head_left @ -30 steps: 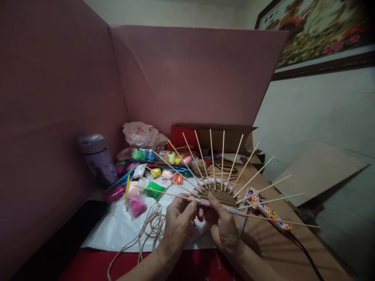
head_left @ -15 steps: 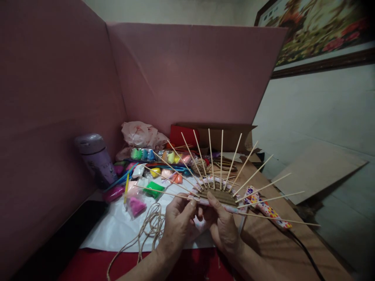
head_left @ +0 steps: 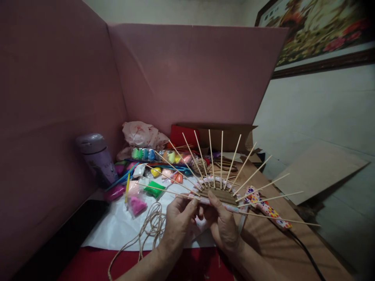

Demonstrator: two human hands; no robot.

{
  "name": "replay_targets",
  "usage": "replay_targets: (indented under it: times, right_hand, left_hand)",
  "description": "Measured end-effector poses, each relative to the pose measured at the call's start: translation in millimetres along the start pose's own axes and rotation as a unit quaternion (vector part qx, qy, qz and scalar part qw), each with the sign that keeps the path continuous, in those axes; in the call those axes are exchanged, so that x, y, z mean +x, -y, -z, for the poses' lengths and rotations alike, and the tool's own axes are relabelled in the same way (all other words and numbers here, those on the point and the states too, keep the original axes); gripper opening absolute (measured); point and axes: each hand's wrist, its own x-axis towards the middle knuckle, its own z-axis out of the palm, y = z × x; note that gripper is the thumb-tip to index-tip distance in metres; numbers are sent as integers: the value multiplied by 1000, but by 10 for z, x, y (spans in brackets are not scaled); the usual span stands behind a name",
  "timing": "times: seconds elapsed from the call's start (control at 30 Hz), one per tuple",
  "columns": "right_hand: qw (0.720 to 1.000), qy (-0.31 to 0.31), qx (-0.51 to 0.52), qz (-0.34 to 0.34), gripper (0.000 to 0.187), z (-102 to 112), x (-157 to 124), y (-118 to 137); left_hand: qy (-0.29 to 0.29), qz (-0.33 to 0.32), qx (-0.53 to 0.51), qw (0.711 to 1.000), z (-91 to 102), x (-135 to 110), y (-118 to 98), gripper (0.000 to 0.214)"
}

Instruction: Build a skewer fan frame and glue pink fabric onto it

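Observation:
Between my hands is a half-round piece of corrugated cardboard [head_left: 221, 194] with a pale patterned rim. Several thin wooden sticks [head_left: 222, 156] fan out from its curved edge. My left hand [head_left: 178, 220] pinches the straight edge near its left end, thumb on top. My right hand [head_left: 224, 226] grips the same edge at the middle, its thumb lying over the cardboard; the fingers beneath are partly hidden. A loose coil of twine [head_left: 152, 222] lies to the left of my left hand, one end trailing toward me.
Bagged coloured clay, such as a green packet [head_left: 154, 189], lies on a white sheet [head_left: 108, 234]. A purple tumbler [head_left: 98, 162] stands at the left. On the right rests a flower-patterned glue gun [head_left: 268, 208] with a black cord. Pink panels [head_left: 190, 78] rise behind and at the left.
My hands keep the same hold on the cardboard piece. Its left-hand sticks have shifted very slightly; little else differs.

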Motion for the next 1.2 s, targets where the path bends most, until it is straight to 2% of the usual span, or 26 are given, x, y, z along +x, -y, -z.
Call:
replay_targets:
  times: [0.37, 0.63, 1.03, 1.2]
  right_hand:
    - [1000, -12, -15, -11, 28, -14, -6, 19]
    - [999, -26, -24, 7, 19, 1, -4, -5]
    - [999, -9, -25, 17, 24, -32, -6, 12]
    - [999, -35, -8, 28, 15, -38, 2, 10]
  left_hand:
    - [-9, -12, 5, 1000, -4, 3, 10, 16]
    - [-36, -15, -1, 999, -20, 3, 19, 17]
    - [-18, -5, -8, 1000, 38, 12, 70, 17]
    - [-10, -5, -10, 1000, 72, 44, 134, 20]
